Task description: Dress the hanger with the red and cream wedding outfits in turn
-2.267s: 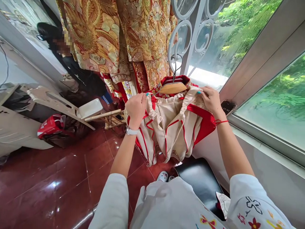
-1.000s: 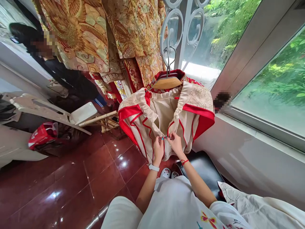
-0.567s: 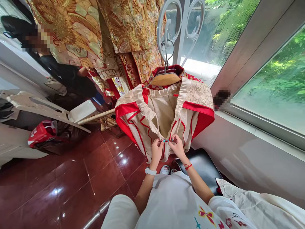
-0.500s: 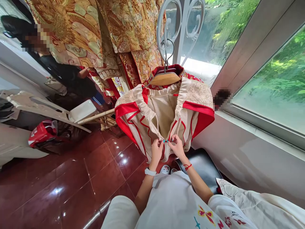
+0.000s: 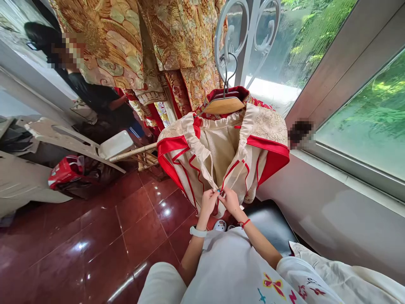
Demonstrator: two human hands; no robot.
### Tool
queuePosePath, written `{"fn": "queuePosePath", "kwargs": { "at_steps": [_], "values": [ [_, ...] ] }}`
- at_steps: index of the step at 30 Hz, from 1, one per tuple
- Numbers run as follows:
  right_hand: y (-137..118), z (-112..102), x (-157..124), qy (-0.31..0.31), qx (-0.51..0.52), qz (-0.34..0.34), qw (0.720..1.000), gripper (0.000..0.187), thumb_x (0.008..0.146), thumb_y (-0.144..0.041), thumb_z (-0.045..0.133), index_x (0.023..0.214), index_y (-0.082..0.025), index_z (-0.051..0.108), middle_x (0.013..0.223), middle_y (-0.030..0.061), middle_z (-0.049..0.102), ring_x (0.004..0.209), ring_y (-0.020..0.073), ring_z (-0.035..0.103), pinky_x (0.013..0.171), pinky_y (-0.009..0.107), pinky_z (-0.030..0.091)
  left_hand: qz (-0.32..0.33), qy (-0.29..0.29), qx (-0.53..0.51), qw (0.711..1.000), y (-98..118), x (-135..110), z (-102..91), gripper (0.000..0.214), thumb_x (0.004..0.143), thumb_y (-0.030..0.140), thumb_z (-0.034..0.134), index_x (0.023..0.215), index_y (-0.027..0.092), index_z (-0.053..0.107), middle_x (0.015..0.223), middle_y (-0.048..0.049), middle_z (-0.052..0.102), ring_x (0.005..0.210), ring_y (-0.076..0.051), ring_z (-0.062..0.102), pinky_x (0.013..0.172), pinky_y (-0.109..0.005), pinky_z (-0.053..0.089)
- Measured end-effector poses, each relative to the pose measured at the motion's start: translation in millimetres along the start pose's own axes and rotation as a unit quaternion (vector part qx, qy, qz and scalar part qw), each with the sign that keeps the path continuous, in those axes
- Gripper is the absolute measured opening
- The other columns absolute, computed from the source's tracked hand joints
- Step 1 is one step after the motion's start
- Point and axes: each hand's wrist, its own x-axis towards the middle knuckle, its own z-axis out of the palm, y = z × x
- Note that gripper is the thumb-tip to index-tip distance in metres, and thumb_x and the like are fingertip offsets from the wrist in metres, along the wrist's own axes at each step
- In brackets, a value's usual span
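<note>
A cream and red embroidered jacket (image 5: 218,147) hangs on a wooden hanger (image 5: 224,105) hooked to a white scrolled window grille (image 5: 247,33). My left hand (image 5: 208,202) and my right hand (image 5: 230,201) meet at the jacket's front opening, low down. Both pinch the two front edges together, fingers closed on a small fastening there. A white watch is on my left wrist and a red string on my right.
Gold embroidered robes (image 5: 133,42) hang behind the jacket. Another person in black (image 5: 95,95) is at the left by a white folding chair (image 5: 79,141) and a red bag (image 5: 65,171). A black stool (image 5: 268,223) stands below, on red glossy tiles (image 5: 95,236). A window sill (image 5: 348,181) runs along the right.
My hands came down from the jacket's shoulders to its lower front opening. Over the last second they stayed there, pinching the edges together slightly lower.
</note>
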Motion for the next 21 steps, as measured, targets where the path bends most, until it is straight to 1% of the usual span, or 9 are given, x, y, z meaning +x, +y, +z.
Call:
{"fn": "queuePosePath", "kwargs": {
  "at_steps": [3, 5, 8, 12, 16, 19, 21],
  "values": [
    [-3.8, 2.9, -0.2, 0.002, -0.008, 0.013, 1.000, 0.010, 0.089, -0.024, 0.058, 0.080, -0.021, 0.059, 0.077, 0.0041, 0.069, 0.068, 0.0178, 0.060, 0.062, 0.025, 0.034, -0.001, 0.023, 0.000, 1.000, 4.7, -3.2, 3.9, 0.032, 0.069, 0.041, 0.062, 0.054, 0.020, 0.042, 0.053, 0.0074, 0.034, 0.053, -0.007, 0.029, 0.052, -0.023, 0.023],
    [-6.2, 3.9, 0.3, 0.009, -0.012, 0.026, 1.000, 0.010, 0.087, -0.023, 0.058, 0.077, -0.021, 0.058, 0.074, 0.0028, 0.067, 0.064, 0.0169, 0.058, 0.060, 0.025, 0.032, 0.008, 0.043, -0.008, 0.999, 12.2, -6.3, 6.4, 0.031, 0.070, 0.040, 0.060, 0.056, 0.020, 0.042, 0.054, 0.0072, 0.033, 0.054, -0.008, 0.028, 0.053, -0.023, 0.023],
    [-9.6, 3.8, 2.0, 0.016, 0.000, 0.024, 1.000, 0.011, 0.085, -0.023, 0.058, 0.074, -0.021, 0.056, 0.069, 0.0003, 0.063, 0.059, 0.0149, 0.052, 0.059, 0.025, 0.030, 0.033, 0.070, -0.020, 0.997, 27.2, -13.6, 8.2, 0.028, 0.072, 0.038, 0.059, 0.058, 0.019, 0.044, 0.057, 0.0061, 0.037, 0.057, -0.008, 0.030, 0.053, -0.023, 0.025],
    [-17.3, -0.3, 1.0, 0.020, 0.022, 0.020, 0.999, 0.011, 0.084, -0.025, 0.056, 0.074, -0.022, 0.055, 0.067, -0.0005, 0.060, 0.058, 0.0146, 0.048, 0.058, 0.026, 0.028, 0.069, 0.099, -0.025, 0.992, 44.3, -23.1, 6.9, 0.030, 0.074, 0.037, 0.060, 0.057, 0.020, 0.041, 0.056, 0.0060, 0.037, 0.057, -0.009, 0.032, 0.054, -0.022, 0.030],
    [-30.1, -7.1, -9.0, -0.001, 0.044, 0.002, 0.999, 0.010, 0.081, -0.024, 0.055, 0.072, -0.022, 0.051, 0.066, -0.0007, 0.058, 0.057, 0.0145, 0.047, 0.058, 0.025, 0.027, 0.072, 0.093, -0.021, 0.993, 59.6, -32.0, 4.5, 0.033, 0.075, 0.044, 0.060, 0.059, 0.021, 0.043, 0.056, 0.0054, 0.039, 0.055, -0.009, 0.036, 0.053, -0.022, 0.034],
    [-37.7, -10.3, -16.8, -0.027, 0.067, -0.006, 0.997, 0.013, 0.079, -0.024, 0.055, 0.069, -0.023, 0.048, 0.063, -0.0015, 0.056, 0.056, 0.0140, 0.045, 0.058, 0.025, 0.027, 0.093, 0.071, -0.001, 0.993, 79.5, -51.8, 0.5, 0.035, 0.079, 0.047, 0.060, 0.061, 0.021, 0.046, 0.057, 0.0045, 0.042, 0.055, -0.010, 0.040, 0.054, -0.022, 0.039],
    [-39.5, -10.6, -19.1, -0.032, 0.084, 0.012, 0.996, 0.014, 0.077, -0.024, 0.055, 0.068, -0.023, 0.045, 0.061, -0.0020, 0.054, 0.055, 0.0138, 0.042, 0.058, 0.025, 0.028, 0.152, 0.070, 0.019, 0.986, 94.5, -75.6, -5.2, 0.032, 0.085, 0.045, 0.059, 0.066, 0.020, 0.053, 0.061, 0.0026, 0.049, 0.057, -0.011, 0.047, 0.056, -0.022, 0.043]
  ]
}}
